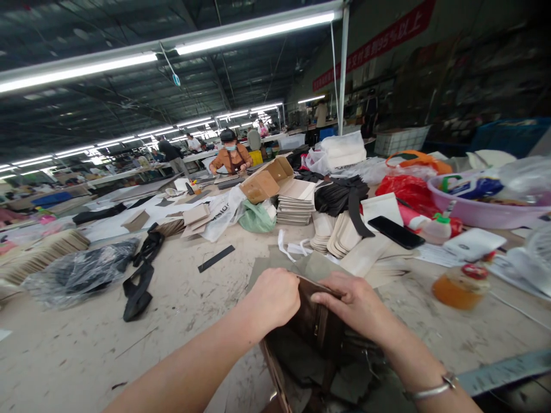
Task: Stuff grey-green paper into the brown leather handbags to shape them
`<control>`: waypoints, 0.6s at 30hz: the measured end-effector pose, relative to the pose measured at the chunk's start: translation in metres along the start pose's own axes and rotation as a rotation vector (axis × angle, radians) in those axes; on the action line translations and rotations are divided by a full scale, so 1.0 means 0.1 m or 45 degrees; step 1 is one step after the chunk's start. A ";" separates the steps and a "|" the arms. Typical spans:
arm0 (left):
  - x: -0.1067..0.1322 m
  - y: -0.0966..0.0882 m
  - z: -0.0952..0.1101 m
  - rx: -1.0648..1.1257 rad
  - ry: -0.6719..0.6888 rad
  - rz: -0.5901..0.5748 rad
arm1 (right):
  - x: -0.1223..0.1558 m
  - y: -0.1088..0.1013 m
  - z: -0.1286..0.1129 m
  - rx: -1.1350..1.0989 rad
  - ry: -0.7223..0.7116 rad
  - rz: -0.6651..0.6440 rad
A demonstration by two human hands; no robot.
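An unfinished dark brown and olive bag (301, 338) stands open at the table's near edge, its inside facing me. My left hand (275, 295) is closed round the upper edge of the bag at its left; the fingertips are hidden. On the right, my right hand (355, 301) pinches the same edge, thumb inside and fingers over the far side. A zipper (317, 321) with a metal pull shows on the inner wall between the hands. Greyish-green sheet material (316, 267) lies just beyond the bag.
Beyond are stacked beige panels (296, 202), black strips (340, 195), a phone (396, 232) and a cardboard box (267, 179). A glue jar (460, 287) and pink basin (486, 209) stand right. Black webbing (140, 287) lies left. A co-worker (232, 155) sits across the table.
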State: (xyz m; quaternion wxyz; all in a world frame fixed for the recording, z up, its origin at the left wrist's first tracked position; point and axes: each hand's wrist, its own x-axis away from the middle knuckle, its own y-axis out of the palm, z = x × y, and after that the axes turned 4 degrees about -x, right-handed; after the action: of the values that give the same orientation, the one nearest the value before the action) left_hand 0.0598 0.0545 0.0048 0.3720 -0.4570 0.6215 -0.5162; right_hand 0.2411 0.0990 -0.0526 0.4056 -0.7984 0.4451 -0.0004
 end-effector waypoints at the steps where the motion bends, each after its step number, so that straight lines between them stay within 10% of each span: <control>1: 0.00 0.00 0.00 -0.005 -0.003 -0.003 | 0.00 0.00 0.01 -0.021 -0.006 -0.005; 10: -0.05 0.05 0.01 -0.015 0.031 0.053 | -0.03 -0.03 0.23 -0.317 0.004 -0.100; 18: -0.01 0.00 0.03 0.016 -0.019 0.039 | -0.05 -0.02 -0.01 0.062 0.019 -0.095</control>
State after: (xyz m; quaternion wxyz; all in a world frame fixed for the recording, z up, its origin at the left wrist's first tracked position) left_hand 0.0626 0.0551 0.0039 0.3874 -0.4489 0.6223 -0.5110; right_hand 0.2392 0.1020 -0.0487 0.4211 -0.8043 0.4181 -0.0323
